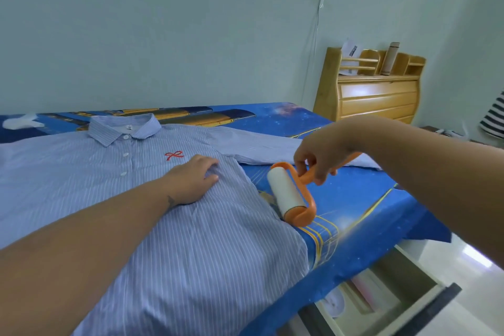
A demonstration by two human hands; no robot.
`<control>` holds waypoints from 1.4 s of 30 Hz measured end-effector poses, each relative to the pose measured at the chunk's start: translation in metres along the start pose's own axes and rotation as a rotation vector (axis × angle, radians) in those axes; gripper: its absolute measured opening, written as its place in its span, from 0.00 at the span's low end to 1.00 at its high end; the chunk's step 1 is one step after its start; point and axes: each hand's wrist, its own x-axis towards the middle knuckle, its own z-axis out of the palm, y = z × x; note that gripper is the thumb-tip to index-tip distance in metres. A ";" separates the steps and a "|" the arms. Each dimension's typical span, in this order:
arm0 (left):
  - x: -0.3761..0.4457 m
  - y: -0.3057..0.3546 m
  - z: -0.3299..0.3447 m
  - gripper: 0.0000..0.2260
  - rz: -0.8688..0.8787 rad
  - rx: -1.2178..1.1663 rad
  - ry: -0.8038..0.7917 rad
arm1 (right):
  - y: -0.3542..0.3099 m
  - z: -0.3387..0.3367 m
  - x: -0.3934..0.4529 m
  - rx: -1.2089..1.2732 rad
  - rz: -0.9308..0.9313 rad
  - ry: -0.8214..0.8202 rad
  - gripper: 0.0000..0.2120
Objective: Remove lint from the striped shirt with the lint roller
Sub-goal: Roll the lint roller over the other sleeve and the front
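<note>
Two bare hands work over a blue-and-white striped shirt (114, 199) spread flat on a blue printed bedsheet (354, 199). Left hand (191, 180) lies flat on its chest, fingers relaxed, just below a red bow (174, 156). Beyond those fingertips, off the shirt's edge, the right hand (317, 155) pinches the orange handle of the lint roller (286, 196), whose white roll rests on the sheet. Farther back stands a wooden headboard (376, 90).

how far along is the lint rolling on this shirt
Done: the blue-and-white striped shirt lies spread flat on the blue printed bedsheet. In hand: the left hand presses it flat; the right hand grips the orange-handled white lint roller, which sits beside the shirt. Left: seemingly all the rolling.
</note>
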 end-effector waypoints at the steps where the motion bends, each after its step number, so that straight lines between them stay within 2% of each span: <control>1: 0.000 0.000 -0.001 0.19 0.001 -0.025 0.001 | 0.002 -0.005 -0.003 0.006 0.005 0.032 0.10; 5: -0.002 -0.009 -0.014 0.15 0.007 -0.054 0.073 | 0.000 -0.020 -0.004 0.138 -0.037 0.172 0.08; 11: -0.024 -0.046 -0.041 0.13 -0.108 -0.043 0.140 | -0.031 -0.017 0.029 0.289 -0.090 0.300 0.05; 15: -0.046 -0.080 -0.054 0.14 -0.197 -0.029 0.171 | -0.068 -0.026 0.058 0.226 -0.117 0.372 0.04; 23: -0.070 -0.154 -0.072 0.14 -0.351 0.007 0.216 | -0.151 -0.050 0.112 0.179 -0.184 0.371 0.13; 30: -0.074 -0.215 -0.080 0.19 -0.516 0.122 0.262 | -0.209 -0.070 0.155 0.117 -0.222 0.366 0.09; 35: -0.076 -0.245 -0.088 0.17 -0.546 0.206 0.270 | -0.248 -0.092 0.177 0.171 -0.282 0.303 0.10; 39: -0.078 -0.266 -0.100 0.17 -0.594 0.190 0.274 | -0.284 -0.108 0.197 0.214 -0.323 0.255 0.07; 42: -0.083 -0.285 -0.112 0.20 -0.609 0.093 0.282 | -0.311 -0.121 0.214 0.242 -0.355 0.247 0.06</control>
